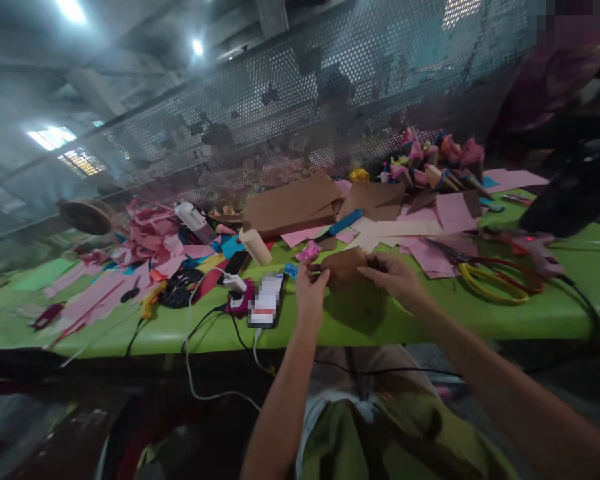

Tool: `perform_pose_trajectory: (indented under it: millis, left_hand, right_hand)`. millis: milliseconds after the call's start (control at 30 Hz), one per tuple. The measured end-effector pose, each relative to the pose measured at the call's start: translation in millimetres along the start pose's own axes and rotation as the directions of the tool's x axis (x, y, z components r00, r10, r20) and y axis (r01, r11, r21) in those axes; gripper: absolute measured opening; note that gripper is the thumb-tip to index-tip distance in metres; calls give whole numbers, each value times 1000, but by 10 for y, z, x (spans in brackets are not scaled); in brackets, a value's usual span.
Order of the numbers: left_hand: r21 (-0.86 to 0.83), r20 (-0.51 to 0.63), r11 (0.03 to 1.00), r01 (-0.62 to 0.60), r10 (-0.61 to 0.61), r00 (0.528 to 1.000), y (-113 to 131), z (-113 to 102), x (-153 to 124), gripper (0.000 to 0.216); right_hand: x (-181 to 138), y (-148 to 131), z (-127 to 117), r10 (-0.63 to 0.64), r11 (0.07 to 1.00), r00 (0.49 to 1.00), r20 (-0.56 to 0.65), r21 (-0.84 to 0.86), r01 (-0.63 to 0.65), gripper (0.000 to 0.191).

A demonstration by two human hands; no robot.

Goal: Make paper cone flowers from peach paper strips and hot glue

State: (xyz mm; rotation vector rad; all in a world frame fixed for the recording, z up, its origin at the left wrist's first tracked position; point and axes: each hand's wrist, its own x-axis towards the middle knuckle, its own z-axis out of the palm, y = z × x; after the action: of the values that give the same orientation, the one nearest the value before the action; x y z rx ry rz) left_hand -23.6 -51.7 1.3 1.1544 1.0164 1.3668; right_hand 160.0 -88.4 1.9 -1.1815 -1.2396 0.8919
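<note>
My left hand [310, 288] and my right hand [397, 279] hold a small piece of brown cardboard [345, 268] between them, just above the green table [360, 320]. The left hand's fingers pinch the piece's left edge. The right hand's fingers are closed along its right side. A small pink paper scrap [309, 252] lies just behind the left hand.
Brown cardboard sheets [293, 203], pink paper [453, 213], a blue-handled knife [344, 222], a white roll [255, 247] and paper cones [430, 163] cover the table's back. A phone on a cable [265, 300] lies left. Yellow and red hoops [500, 277] lie right. A perforated metal screen [330, 87] stands behind.
</note>
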Motion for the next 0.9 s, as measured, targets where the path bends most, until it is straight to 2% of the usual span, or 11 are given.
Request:
perform_pose_trajectory:
  millis: [133, 267, 467, 667, 900]
  left_hand:
    - [-13, 26, 998, 66, -65, 998, -148, 79, 50, 44]
    - [15, 78, 999, 42, -43, 996, -224, 78, 74, 36]
    - [54, 45, 999, 3, -5, 999, -197, 19, 34, 32]
    - [38, 136, 999, 22, -27, 990, -193, 72, 7, 37]
    - [0, 154, 1000, 14, -14, 988, -216, 69, 25, 37]
  right_hand:
    - [1, 72, 78, -5, 1000, 999, -36, 30, 6, 37]
    - [-37, 148, 84, -6, 999, 997, -71, 33, 8, 38]
    - [-75, 187, 83, -12, 1000, 997, -79, 20, 13, 37]
    - [-76, 178, 105, -35, 999, 999, -39, 31, 36, 30]
    - [-79, 165, 102, -27, 1000, 998, -49, 16, 27, 40]
